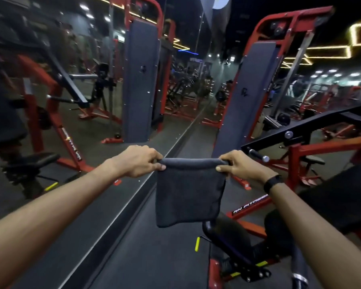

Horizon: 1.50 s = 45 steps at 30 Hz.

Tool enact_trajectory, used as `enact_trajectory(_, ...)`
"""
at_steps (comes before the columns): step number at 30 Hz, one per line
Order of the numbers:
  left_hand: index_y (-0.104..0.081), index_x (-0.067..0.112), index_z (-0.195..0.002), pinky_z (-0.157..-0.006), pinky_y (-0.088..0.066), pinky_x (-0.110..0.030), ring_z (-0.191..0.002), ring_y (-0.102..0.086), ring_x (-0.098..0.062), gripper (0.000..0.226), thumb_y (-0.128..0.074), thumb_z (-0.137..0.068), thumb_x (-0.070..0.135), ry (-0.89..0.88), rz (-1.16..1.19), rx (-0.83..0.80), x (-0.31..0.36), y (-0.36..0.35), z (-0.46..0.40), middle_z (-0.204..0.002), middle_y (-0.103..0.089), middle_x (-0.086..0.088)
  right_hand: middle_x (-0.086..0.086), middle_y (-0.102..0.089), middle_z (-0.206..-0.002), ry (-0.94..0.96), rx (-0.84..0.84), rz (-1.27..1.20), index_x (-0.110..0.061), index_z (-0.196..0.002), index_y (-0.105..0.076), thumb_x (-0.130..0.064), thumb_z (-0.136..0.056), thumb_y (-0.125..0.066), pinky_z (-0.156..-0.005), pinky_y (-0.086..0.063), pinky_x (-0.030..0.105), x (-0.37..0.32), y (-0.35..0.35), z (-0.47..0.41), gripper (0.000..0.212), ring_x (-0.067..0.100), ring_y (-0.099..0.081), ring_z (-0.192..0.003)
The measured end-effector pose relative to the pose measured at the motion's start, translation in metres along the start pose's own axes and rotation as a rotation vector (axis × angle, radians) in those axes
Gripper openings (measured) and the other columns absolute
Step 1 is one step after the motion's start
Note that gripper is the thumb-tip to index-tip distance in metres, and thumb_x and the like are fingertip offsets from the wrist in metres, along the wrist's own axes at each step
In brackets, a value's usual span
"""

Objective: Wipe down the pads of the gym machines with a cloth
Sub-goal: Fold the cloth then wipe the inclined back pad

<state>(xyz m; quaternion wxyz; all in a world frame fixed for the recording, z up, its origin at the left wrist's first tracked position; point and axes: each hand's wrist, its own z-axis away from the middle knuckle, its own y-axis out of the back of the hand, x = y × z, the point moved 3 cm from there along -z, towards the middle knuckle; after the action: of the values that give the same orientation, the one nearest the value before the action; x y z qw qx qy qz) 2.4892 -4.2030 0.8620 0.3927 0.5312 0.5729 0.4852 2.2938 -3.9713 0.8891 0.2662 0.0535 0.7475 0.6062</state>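
Observation:
A dark grey cloth hangs folded in front of me, stretched between both hands at chest height. My left hand pinches its top left corner and my right hand pinches its top right corner; a black band sits on the right wrist. Below the cloth is the black seat pad of a red-framed machine. A tall grey upright panel of that machine stands ahead on the right.
A large wall mirror on the left reflects a second grey panel, a black seat and red frames. A black lever arm crosses on the right. Yellow adjuster knobs stick out near the seat. Dark floor runs ahead between them.

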Motion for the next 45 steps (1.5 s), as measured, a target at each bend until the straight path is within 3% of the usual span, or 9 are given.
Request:
enact_trajectory(3,-0.037,0.031,-0.067,-0.071,-0.033,-0.034,-0.097,-0.063,-0.027,0.042,-0.048,-0.100,0.053,-0.080,0.033,0.011,-0.019,-0.016,-0.048,-0.076,-0.054,0.013,-0.003,-0.053,-0.055,-0.081,0.006,-0.017,0.002,-0.072,-0.055,-0.013,-0.095,-0.068,-0.046,-0.035,0.017,0.027,-0.001,-0.029,0.030,0.002,-0.049,-0.042)
enact_trajectory(7,-0.040,0.023,-0.072,-0.075,-0.032,-0.035,-0.098,-0.063,-0.025,0.043,-0.045,-0.101,0.054,-0.180,0.012,0.053,-0.055,-0.030,-0.118,-0.066,-0.049,0.014,-0.010,-0.044,-0.054,-0.097,0.073,0.069,-0.013,-0.063,-0.046,-0.022,-0.091,-0.070,-0.056,-0.035,0.033,0.060,0.006,-0.082,0.038,0.003,-0.040,-0.052)
enact_trajectory(17,-0.044,0.028,-0.077,-0.073,-0.030,-0.037,-0.098,-0.063,-0.029,0.034,-0.043,-0.102,0.052,-0.358,0.096,0.159,-0.100,-0.029,-0.291,-0.077,-0.056,0.006,-0.011,-0.047,-0.056,-0.242,0.269,0.175,-0.017,-0.069,-0.055,-0.022,-0.095,-0.069,-0.057,-0.034,0.031,0.103,0.042,-0.145,0.030,0.003,-0.047,-0.056)
enact_trajectory(23,-0.048,0.030,-0.081,-0.081,-0.035,-0.038,-0.100,-0.062,-0.026,0.033,-0.040,-0.103,0.053,-0.505,0.101,0.133,-0.061,-0.059,-0.372,-0.085,-0.064,0.005,-0.010,-0.051,-0.061,-0.367,0.358,0.274,-0.021,-0.069,-0.052,-0.024,-0.095,-0.067,-0.063,-0.044,0.046,0.157,0.061,-0.133,0.030,0.009,-0.047,-0.061)
enact_trajectory(27,-0.033,0.032,-0.068,-0.085,-0.038,-0.040,-0.098,-0.061,-0.026,0.041,-0.040,-0.103,0.052,-0.600,0.113,0.144,-0.026,-0.073,-0.429,-0.085,-0.063,0.005,-0.012,-0.067,-0.078,-0.417,0.419,0.264,-0.020,-0.090,-0.069,-0.024,-0.096,-0.066,-0.069,-0.051,0.043,0.206,0.073,-0.128,0.008,0.008,-0.063,-0.075)
enact_trajectory(33,-0.040,0.030,-0.072,-0.080,-0.032,-0.038,-0.097,-0.062,-0.025,0.038,-0.041,-0.102,0.053,-0.697,0.109,0.149,0.029,-0.098,-0.539,-0.079,-0.057,0.010,-0.008,-0.072,-0.087,-0.490,0.502,0.235,-0.018,-0.098,-0.072,-0.020,-0.095,-0.067,-0.074,-0.054,0.042,0.303,0.096,-0.130,0.006,0.010,-0.067,-0.084)
enact_trajectory(37,-0.052,0.027,-0.084,-0.083,-0.033,-0.039,-0.103,-0.063,-0.026,0.033,-0.042,-0.102,0.053,-0.799,0.081,0.130,0.094,-0.091,-0.625,-0.088,-0.063,0.009,0.001,-0.072,-0.083,-0.621,0.540,0.261,-0.010,-0.092,-0.071,-0.017,-0.094,-0.068,-0.069,-0.052,0.043,0.368,0.143,-0.121,0.008,0.017,-0.068,-0.078)
enact_trajectory(40,-0.051,0.028,-0.087,-0.081,-0.031,-0.038,-0.108,-0.061,-0.029,0.028,-0.044,-0.102,0.050,-0.833,0.102,0.229,0.131,-0.083,-0.667,-0.098,-0.067,0.000,-0.005,-0.064,-0.072,-0.657,0.614,0.299,-0.010,-0.082,-0.066,-0.012,-0.092,-0.069,-0.063,-0.041,0.032,0.397,0.177,-0.116,0.011,0.003,-0.058,-0.064)
enact_trajectory(45,-0.053,0.028,-0.090,-0.081,-0.030,-0.037,-0.110,-0.060,-0.028,0.027,-0.045,-0.102,0.051,-0.910,0.135,0.204,0.183,-0.109,-0.726,-0.094,-0.064,0.001,-0.002,-0.068,-0.079,-0.772,0.607,0.315,-0.009,-0.087,-0.069,-0.009,-0.093,-0.068,-0.065,-0.052,0.038,0.446,0.186,-0.102,0.006,0.011,-0.064,-0.071)
